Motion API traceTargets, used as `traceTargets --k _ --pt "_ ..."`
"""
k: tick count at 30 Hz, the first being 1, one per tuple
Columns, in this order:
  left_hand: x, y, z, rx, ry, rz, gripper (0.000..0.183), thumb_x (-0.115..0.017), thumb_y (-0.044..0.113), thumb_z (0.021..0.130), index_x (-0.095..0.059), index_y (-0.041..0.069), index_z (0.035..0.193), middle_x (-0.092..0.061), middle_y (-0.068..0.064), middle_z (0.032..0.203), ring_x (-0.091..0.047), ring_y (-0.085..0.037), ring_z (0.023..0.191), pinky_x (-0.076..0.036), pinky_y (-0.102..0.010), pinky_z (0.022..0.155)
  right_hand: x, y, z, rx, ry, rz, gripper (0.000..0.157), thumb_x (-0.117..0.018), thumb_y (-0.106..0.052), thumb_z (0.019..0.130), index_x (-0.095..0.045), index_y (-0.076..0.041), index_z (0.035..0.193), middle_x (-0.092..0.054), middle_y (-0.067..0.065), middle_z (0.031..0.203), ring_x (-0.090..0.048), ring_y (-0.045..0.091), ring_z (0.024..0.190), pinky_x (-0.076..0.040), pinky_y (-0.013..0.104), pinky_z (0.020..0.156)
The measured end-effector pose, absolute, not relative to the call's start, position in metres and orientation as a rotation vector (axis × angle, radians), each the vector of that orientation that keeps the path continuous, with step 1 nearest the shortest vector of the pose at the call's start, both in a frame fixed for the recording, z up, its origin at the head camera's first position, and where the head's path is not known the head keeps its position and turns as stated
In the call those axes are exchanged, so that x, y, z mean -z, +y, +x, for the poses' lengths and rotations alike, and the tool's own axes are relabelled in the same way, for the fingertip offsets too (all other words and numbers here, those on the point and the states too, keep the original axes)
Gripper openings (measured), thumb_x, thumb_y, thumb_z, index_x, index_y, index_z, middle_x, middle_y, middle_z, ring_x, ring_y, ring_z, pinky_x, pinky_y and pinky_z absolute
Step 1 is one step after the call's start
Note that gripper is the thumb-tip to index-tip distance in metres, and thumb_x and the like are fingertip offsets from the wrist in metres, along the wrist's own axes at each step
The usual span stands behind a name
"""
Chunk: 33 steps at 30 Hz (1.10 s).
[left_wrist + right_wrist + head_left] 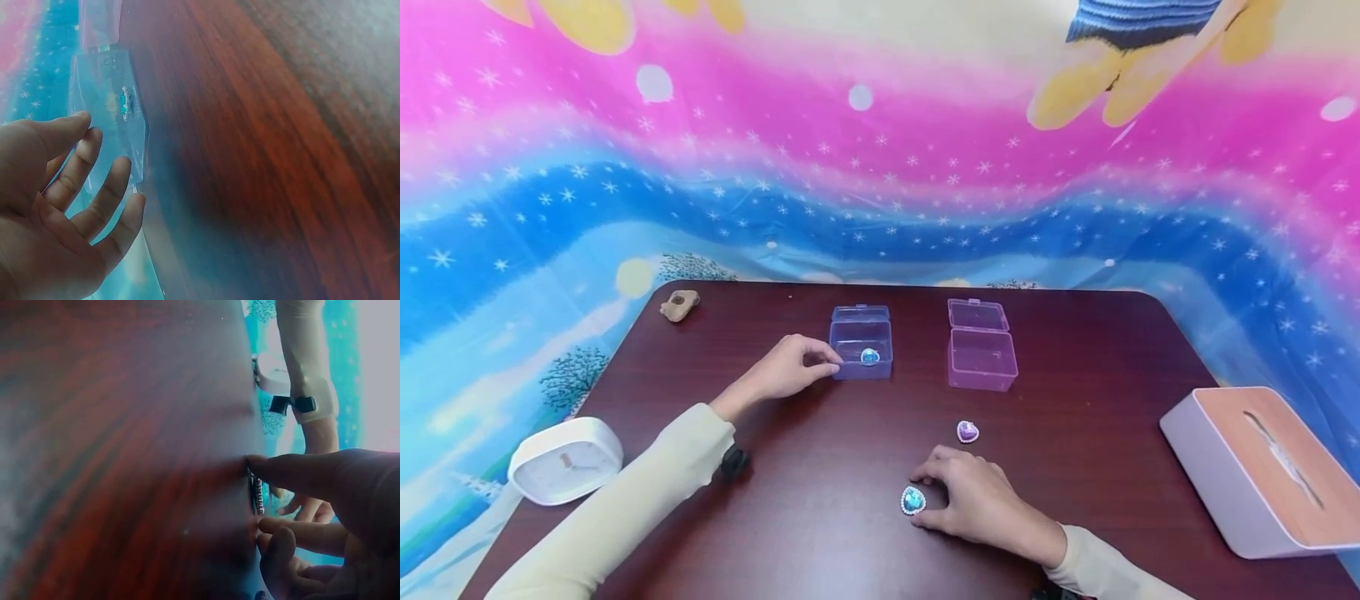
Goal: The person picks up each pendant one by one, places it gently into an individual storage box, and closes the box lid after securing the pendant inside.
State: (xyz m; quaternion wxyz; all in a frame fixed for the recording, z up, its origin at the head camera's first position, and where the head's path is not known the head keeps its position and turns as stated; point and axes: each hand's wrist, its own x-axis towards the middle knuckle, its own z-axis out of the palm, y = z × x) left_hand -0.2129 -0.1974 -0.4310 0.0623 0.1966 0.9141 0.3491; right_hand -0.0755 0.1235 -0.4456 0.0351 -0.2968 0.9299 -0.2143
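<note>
From the head view, here we are over a dark wooden bench (805, 517), and both hands are busy, well apart from each other! The left hand (786, 367) is out at the near left corner of the clear blue box (878, 370), its fingertips right at the wall; the lid tips back and a blue gem (869, 357) sits inside, close to the front. The right hand (981, 504), nearer the person, has thumb and fingertips pinching the rim of a turquoise heart gem (913, 501) (and what a sparkly white border that one wears). Just beyond it lies a purple heart gem (967, 431), with the clear pink box (981, 383), also open, farther back. Out wide, a white clock (568, 467) on the left, a tissue box (1217, 483) on the right, a small tan object (679, 305) in the far left corner. Over to the left wrist, and the fingers are loosely spread, thumb clear of the palm, in front of the blue box; firm contact I cannot tell. Now the right wrist: the turquoise heart gem shows edge-on between thumb and finger, low against the bench, with the left forearm beyond.
</note>
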Motion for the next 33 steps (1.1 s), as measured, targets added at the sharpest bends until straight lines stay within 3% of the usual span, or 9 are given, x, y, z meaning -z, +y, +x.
traceTargets --k 10,21,33 --pt "0.429 -0.197 -0.213 -1.043 2.775 0.587 0.014 -0.071 0.020 0.097 -0.080 0.015 0.108 -0.079 0.004 0.094 -0.064 -0.015 0.093 -0.049 -0.035 0.087 0.443 0.116 -0.078 0.628 2.849 -0.920 0.021 -0.086 -0.033 0.074 -0.076 -0.029 0.092 -0.060 -0.018 0.080 -0.049 -0.003 0.072 -0.035 0.022 0.052" --pt "0.435 -0.197 -0.213 -1.045 2.761 0.578 0.013 -0.072 0.020 0.097 -0.080 0.017 0.107 -0.079 0.002 0.094 -0.063 -0.014 0.091 -0.049 -0.035 0.086 0.446 0.113 -0.076 0.541 2.950 -0.996 0.022 -0.083 -0.031 0.066 -0.072 -0.029 0.084 -0.061 -0.019 0.078 -0.054 -0.001 0.069 -0.034 0.023 0.050" --pt "0.429 -0.195 -0.214 -1.040 2.763 0.585 0.014 -0.072 0.020 0.097 -0.080 0.016 0.108 -0.079 0.004 0.094 -0.066 -0.014 0.092 -0.051 -0.036 0.088 0.431 0.123 -0.096 0.679 2.894 -1.063 0.023 -0.084 -0.038 0.071 -0.076 -0.034 0.092 -0.066 -0.025 0.083 -0.048 -0.006 0.065 -0.037 0.021 0.053"
